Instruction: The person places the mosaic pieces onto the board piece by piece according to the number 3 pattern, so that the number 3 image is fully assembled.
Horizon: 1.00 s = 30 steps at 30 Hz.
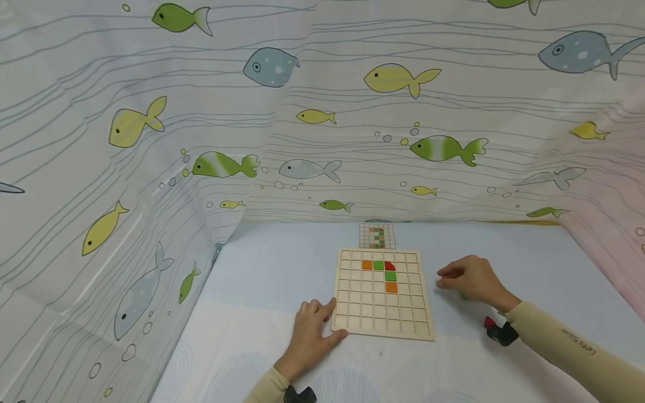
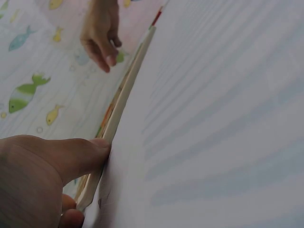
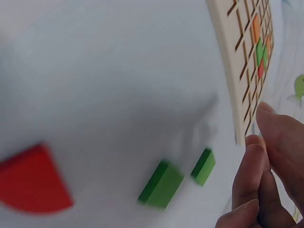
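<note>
A wooden grid board (image 1: 358, 308) lies on the table. Along its upper part sit an orange square (image 1: 367, 265), a green square (image 1: 378, 265) and a red quarter-round piece (image 1: 389, 266); below the red one come another green square (image 1: 390, 276) and another orange square (image 1: 391, 287). My left hand (image 1: 309, 336) holds the board's near left corner, thumb on the near edge and fingers along the left side. Right of the board, my right hand (image 1: 476, 282) hovers above the table, fingers loosely bent, nothing visible between them. Two green blocks (image 3: 164, 187) lie below it.
A small patterned grid card (image 1: 364, 235) stands behind the board. Near my right wrist lies a loose red quarter-round piece (image 3: 35, 183). A fish-printed curtain (image 1: 347, 145) closes off the back and sides of the table.
</note>
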Tool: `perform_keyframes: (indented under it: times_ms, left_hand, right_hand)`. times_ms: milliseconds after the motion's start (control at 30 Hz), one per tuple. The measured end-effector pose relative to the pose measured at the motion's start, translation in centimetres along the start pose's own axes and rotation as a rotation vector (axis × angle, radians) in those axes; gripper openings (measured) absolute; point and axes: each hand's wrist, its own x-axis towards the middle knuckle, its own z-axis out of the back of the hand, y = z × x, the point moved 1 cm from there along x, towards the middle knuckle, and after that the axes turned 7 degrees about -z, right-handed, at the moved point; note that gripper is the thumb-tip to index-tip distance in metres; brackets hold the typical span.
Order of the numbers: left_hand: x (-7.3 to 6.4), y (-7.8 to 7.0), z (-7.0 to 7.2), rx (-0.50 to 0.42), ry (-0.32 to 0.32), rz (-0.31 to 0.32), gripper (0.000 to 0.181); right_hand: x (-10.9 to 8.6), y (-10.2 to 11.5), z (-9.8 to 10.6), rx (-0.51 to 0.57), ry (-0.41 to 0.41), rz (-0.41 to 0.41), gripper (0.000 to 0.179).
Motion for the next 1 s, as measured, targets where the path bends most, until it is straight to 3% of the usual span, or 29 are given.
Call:
perform_keyframes:
  times_ms: [367, 667, 1000]
  left_hand:
    - [0.0, -0.1, 0.1, 0.006, -0.007, -0.003, 0.074]
    - [0.0, -0.2, 0.1, -0.005, 0.002, 0.008, 0.074]
    - [0.0, -0.2, 0.2, -0.014, -0.008, 0.005, 0.073]
  right_hand:
    - [-1.6, -3.2, 2.5, -0.105, 0.001, -0.054, 0.044]
    - [-2.4, -5.3, 2.1, -0.083, 0.042, -0.056, 0.041]
    - [-2.5, -6.2, 1.7, -0.072, 0.050, -0.004, 0.035]
